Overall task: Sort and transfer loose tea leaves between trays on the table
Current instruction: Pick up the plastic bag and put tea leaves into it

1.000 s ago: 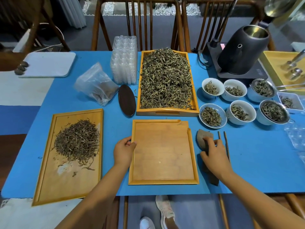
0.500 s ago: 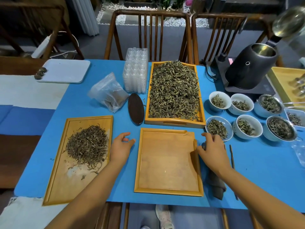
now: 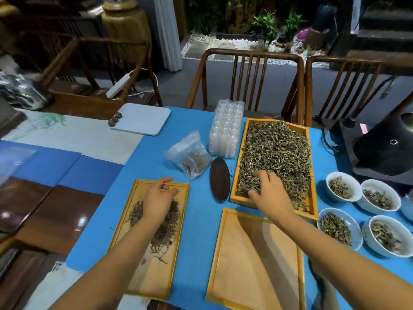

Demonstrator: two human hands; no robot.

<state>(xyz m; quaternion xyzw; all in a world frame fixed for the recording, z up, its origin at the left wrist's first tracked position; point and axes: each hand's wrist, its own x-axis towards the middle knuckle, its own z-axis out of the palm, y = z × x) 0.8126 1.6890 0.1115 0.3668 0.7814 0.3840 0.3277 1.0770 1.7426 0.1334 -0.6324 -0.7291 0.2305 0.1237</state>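
A deep wooden tray at the back holds a thick heap of greenish loose tea leaves. My right hand rests on the near end of that heap, fingers curled down into the leaves. In front of it lies a bare wooden tray. At the left, a flat wooden tray carries a smaller pile of dark tea leaves. Above that pile hovers my left hand, fingers loosely apart and holding nothing.
A dark oval scoop, a plastic bag and stacked clear plastic containers sit between the trays. Several white bowls of tea stand at the right, a black kettle behind them. Wooden chairs line the far edge.
My right hand left the bare tray's right edge and reached forward into the heaped tray. My left hand shifted left over the dark pile. The view tilted up and left.
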